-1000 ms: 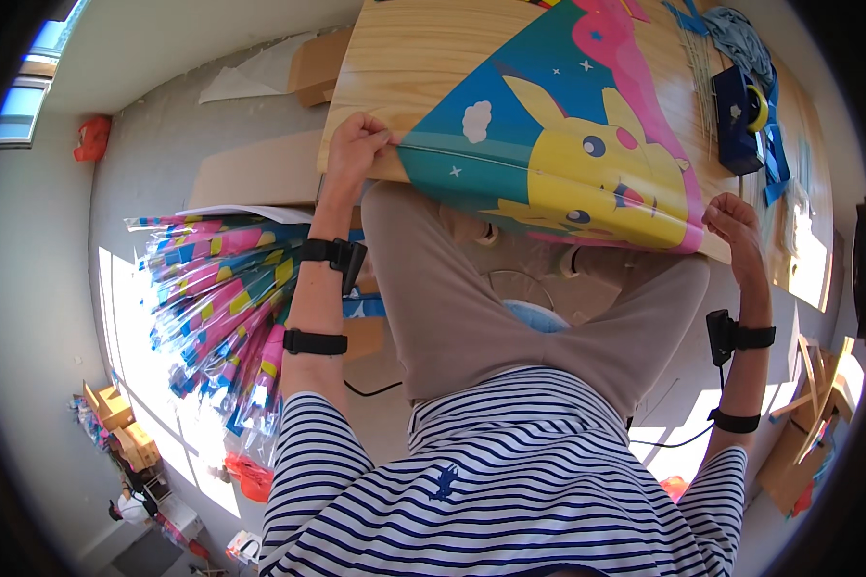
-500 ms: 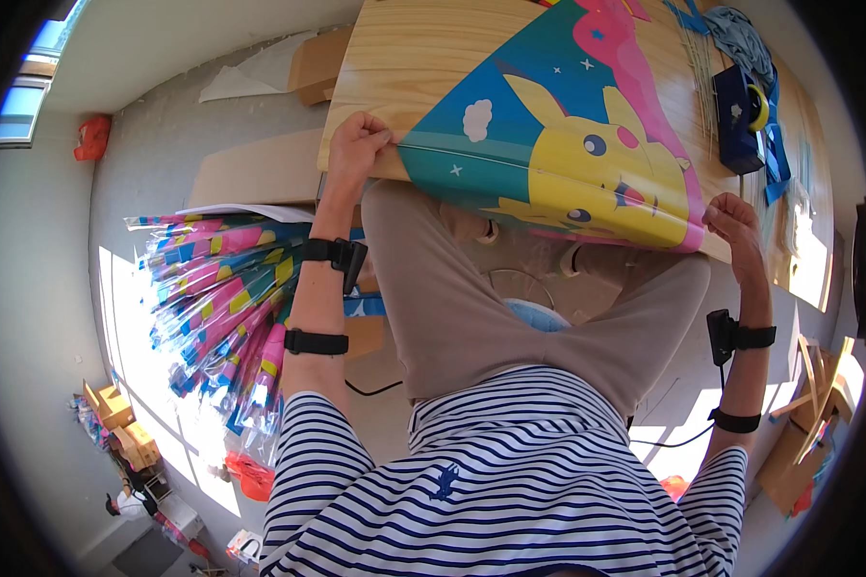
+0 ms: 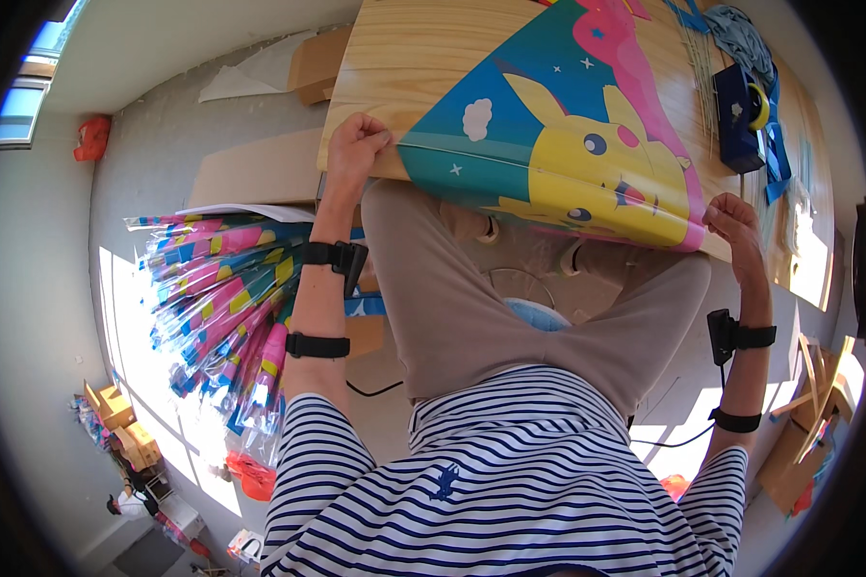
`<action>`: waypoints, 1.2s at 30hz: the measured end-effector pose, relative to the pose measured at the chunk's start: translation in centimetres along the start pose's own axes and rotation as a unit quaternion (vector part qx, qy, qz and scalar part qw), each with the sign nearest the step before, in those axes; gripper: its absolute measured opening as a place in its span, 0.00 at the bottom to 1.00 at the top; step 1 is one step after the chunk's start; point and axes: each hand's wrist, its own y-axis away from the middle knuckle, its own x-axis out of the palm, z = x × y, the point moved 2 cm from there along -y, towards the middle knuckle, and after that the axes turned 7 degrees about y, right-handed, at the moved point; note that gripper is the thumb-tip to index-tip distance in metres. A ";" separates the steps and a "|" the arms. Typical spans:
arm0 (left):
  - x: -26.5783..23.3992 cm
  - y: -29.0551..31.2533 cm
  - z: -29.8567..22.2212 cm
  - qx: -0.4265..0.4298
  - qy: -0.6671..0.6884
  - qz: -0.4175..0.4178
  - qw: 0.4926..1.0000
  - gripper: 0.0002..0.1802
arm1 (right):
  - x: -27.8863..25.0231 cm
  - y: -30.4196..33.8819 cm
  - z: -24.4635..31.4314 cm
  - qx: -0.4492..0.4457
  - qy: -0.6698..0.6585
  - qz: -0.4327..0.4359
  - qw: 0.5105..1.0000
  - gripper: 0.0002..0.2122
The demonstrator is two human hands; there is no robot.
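A printed kite-like sheet [image 3: 510, 125] in teal, yellow and pink, with a cartoon face, lies on the wooden table, its near part hanging over the front edge. Across it runs a clear, shiny strip that looks like adhesive tape [image 3: 471, 146], taut from side to side. At the sheet's left corner, my left hand [image 3: 356, 146] pinches one end of the strip between thumb and fingers. My right hand [image 3: 733, 219] is closed at the strip's other end, beside the pink right edge. What exactly lies between the right fingertips is too small to make out.
A dark blue tape dispenser [image 3: 739, 120] stands on the table's right, near thin sticks [image 3: 702, 82] and a crumpled grey cloth [image 3: 741, 34]. Left of my legs, a pile of plastic-wrapped colourful bundles [image 3: 226, 288] fans out. Cardboard [image 3: 260, 168] lies left of the table [image 3: 385, 58].
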 end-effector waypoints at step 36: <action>-2.5 0.5 -3.1 0.064 -0.023 -0.019 0.998 0.03 | 2.1 -2.0 -1.5 -0.008 -0.024 0.029 0.999 0.06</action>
